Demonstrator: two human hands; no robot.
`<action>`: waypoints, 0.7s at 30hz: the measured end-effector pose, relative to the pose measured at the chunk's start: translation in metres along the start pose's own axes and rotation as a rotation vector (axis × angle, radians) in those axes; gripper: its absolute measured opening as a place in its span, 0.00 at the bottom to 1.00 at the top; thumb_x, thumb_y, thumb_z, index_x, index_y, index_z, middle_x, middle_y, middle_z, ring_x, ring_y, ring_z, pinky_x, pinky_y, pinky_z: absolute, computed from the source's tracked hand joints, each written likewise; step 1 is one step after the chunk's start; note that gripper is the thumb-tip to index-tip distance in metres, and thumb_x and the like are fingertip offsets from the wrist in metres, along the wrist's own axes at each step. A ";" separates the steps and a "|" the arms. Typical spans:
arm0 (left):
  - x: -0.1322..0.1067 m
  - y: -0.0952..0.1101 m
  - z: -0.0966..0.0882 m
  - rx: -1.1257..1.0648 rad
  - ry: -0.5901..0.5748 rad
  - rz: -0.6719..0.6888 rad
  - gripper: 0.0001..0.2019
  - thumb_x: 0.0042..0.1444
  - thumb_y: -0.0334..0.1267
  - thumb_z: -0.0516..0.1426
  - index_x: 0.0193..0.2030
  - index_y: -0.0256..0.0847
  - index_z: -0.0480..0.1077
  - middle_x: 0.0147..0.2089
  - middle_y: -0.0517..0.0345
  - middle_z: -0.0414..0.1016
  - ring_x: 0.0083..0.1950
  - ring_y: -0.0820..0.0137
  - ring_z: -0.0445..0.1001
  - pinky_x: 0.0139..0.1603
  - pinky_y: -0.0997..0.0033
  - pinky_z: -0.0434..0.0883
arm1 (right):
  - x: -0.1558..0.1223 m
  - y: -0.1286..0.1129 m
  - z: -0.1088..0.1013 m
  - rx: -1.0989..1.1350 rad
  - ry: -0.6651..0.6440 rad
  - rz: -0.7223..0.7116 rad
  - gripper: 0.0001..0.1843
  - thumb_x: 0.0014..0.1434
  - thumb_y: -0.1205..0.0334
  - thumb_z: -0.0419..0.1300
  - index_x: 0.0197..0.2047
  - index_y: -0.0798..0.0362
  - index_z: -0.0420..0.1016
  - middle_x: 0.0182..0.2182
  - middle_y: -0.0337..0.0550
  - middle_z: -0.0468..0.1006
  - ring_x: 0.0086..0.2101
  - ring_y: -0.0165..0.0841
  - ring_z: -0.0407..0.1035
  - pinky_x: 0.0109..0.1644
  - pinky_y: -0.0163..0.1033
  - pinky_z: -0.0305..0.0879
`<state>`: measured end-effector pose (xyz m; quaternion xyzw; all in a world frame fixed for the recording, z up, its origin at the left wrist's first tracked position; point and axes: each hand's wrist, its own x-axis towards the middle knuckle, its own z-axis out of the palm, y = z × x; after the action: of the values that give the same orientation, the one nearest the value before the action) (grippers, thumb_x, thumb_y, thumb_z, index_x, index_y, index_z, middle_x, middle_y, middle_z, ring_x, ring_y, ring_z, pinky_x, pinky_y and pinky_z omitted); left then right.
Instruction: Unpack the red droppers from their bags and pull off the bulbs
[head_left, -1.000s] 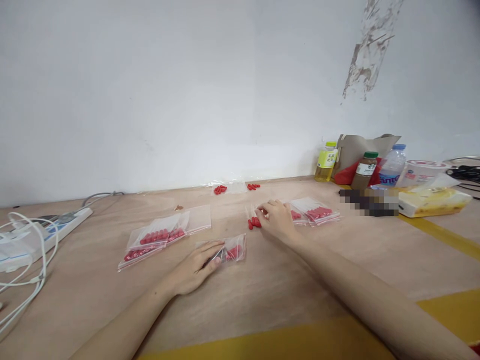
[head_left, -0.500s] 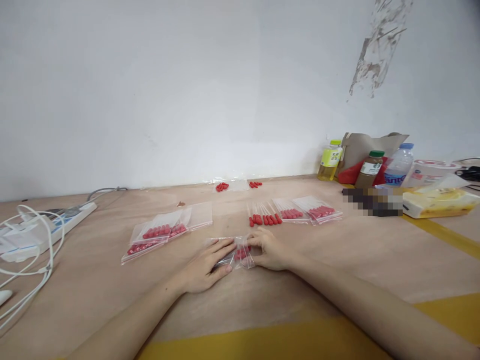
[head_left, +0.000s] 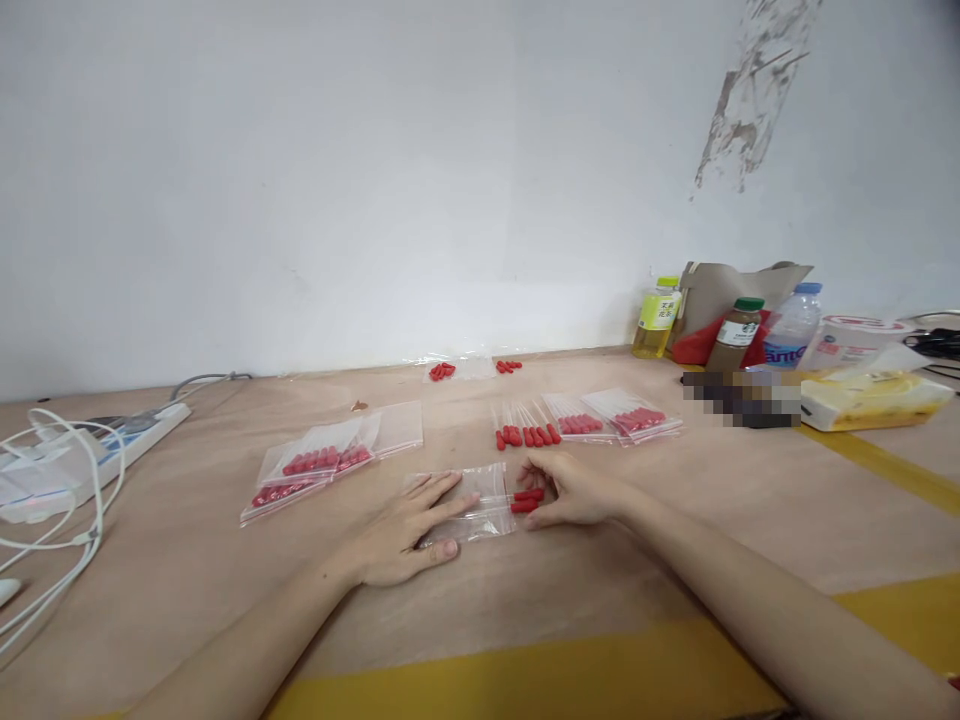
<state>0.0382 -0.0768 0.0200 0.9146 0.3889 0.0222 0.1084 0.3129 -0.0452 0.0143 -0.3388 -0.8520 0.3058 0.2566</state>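
Observation:
My left hand lies flat with fingers spread, pressing a clear zip bag on the table. From the bag's right end, red-tipped sticks stick out, their pale stems still inside. My right hand curls its fingers and thumb around these red ends, partly hiding them. Just beyond it lies a row of loose red-tipped sticks with pale stems. To their right are filled bags of similar sticks. Left of my left hand, more filled zip bags overlap.
Small red pieces lie on clear plastic by the wall. At left stands a power strip with white cables. Bottles, a paper bag and a tissue pack stand at right. Yellow tape crosses the front.
My right hand has moved to the right, and red stick ends now protrude from the bag's right edge. The bag lies flatter; my left hand stays on it.

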 end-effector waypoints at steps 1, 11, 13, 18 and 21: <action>0.000 0.000 0.000 0.011 -0.005 0.009 0.27 0.59 0.54 0.43 0.63 0.57 0.42 0.68 0.62 0.34 0.67 0.58 0.37 0.63 0.50 0.44 | 0.000 0.002 -0.001 0.034 -0.015 0.010 0.18 0.39 0.62 0.65 0.34 0.54 0.65 0.27 0.35 0.68 0.26 0.25 0.61 0.27 0.28 0.57; -0.004 -0.001 0.003 0.006 0.015 -0.099 0.23 0.60 0.53 0.42 0.62 0.61 0.45 0.68 0.61 0.35 0.67 0.57 0.38 0.62 0.48 0.45 | -0.002 0.012 -0.022 0.106 -0.040 0.152 0.11 0.43 0.60 0.62 0.31 0.57 0.71 0.24 0.37 0.73 0.24 0.25 0.64 0.26 0.30 0.58; -0.006 -0.003 0.004 0.016 0.058 -0.126 0.23 0.60 0.52 0.42 0.62 0.60 0.48 0.68 0.60 0.39 0.66 0.56 0.42 0.62 0.48 0.47 | -0.003 0.019 -0.032 0.171 -0.011 0.155 0.12 0.45 0.58 0.61 0.31 0.57 0.73 0.25 0.39 0.74 0.25 0.26 0.66 0.27 0.31 0.60; -0.008 -0.007 0.004 0.048 0.233 -0.206 0.21 0.59 0.51 0.44 0.58 0.55 0.58 0.62 0.55 0.55 0.61 0.57 0.55 0.58 0.50 0.55 | -0.009 0.033 -0.061 0.349 0.150 0.219 0.17 0.42 0.53 0.64 0.32 0.57 0.75 0.26 0.41 0.76 0.27 0.28 0.68 0.33 0.35 0.65; -0.004 -0.015 0.001 0.066 0.419 -0.298 0.18 0.59 0.48 0.45 0.52 0.46 0.66 0.54 0.52 0.65 0.54 0.60 0.63 0.54 0.56 0.60 | -0.011 0.038 -0.075 0.429 0.403 0.270 0.18 0.40 0.52 0.65 0.31 0.56 0.74 0.27 0.42 0.77 0.27 0.29 0.69 0.34 0.36 0.66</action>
<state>0.0246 -0.0696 0.0155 0.8257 0.5338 0.1824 -0.0024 0.3847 -0.0049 0.0362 -0.4405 -0.6478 0.4363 0.4427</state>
